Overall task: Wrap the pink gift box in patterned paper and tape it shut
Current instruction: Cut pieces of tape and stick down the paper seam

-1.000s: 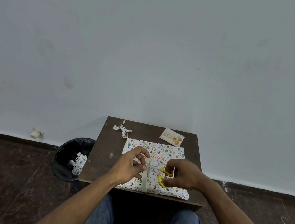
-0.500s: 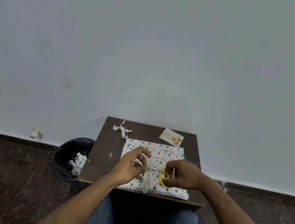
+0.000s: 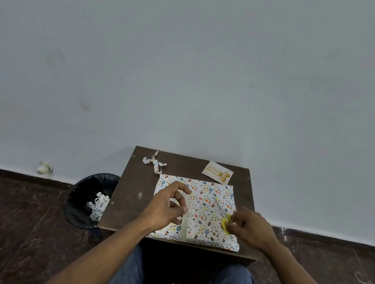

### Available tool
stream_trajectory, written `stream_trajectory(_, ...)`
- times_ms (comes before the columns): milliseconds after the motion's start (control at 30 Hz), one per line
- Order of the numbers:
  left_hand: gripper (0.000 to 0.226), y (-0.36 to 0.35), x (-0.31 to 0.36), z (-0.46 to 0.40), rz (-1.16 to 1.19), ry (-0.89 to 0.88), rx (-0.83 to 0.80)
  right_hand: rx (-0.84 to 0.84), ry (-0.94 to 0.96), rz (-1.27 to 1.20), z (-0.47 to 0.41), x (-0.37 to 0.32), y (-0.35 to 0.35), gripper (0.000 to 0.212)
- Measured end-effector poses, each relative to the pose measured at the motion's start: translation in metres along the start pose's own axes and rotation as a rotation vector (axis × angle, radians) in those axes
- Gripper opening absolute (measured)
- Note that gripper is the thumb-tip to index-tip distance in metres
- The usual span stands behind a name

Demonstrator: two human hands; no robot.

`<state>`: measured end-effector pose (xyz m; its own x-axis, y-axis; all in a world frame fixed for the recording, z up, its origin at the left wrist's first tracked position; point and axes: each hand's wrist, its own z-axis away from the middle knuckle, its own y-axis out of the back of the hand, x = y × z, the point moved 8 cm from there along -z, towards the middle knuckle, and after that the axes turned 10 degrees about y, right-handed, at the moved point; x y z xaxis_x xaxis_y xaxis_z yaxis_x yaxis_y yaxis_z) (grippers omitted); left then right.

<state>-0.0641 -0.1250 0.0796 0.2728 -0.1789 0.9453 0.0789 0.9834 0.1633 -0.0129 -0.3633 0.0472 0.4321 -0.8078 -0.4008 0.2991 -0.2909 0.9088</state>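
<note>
Box: we see the wrapped gift box [image 3: 205, 209] lying flat on the table [image 3: 132, 197], near edge.
Done: paper closed, tape strip [image 3: 184, 223] along the seam.
Left hand [image 3: 165, 208]: fingers curled, pinching tape.
Right hand [image 3: 250, 226]: gripping yellow scissors [image 3: 224, 218].
Left: pressing tape, ends.

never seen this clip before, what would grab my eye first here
Most striking is the box wrapped in patterned paper on the small dark table, a strip of tape running down its top. Over it the left hand pinches at the tape, while the right hand holds yellow-handled scissors at the box's right side. A birthday card lies at the table's far right corner.
</note>
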Motion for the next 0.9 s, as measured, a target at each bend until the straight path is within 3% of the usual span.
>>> stream_trajectory(133,0.036,-0.002,0.002,0.001,0.003,-0.014,0.005,0.138,-0.380,-0.059,0.014,0.050,-0.008,0.044)
stream_trajectory(233,0.036,-0.002,0.003,0.001,0.008,-0.018,0.019,0.102,-0.553,-0.093,0.020,0.069,-0.020,0.036)
stream_trajectory(433,0.034,0.000,0.003,0.000,0.016,-0.020,0.059,0.010,-0.651,-0.039,0.023,0.070,-0.029,0.042)
stream_trajectory(700,0.041,0.003,-0.001,-0.003,0.072,-0.023,0.171,-0.066,-0.672,-0.295,0.025,0.078,-0.042,0.037)
stream_trajectory(900,0.059,0.008,-0.004,0.000,0.216,0.014,0.238,-0.091,-0.745,-0.395,0.026,0.077,-0.046,0.031)
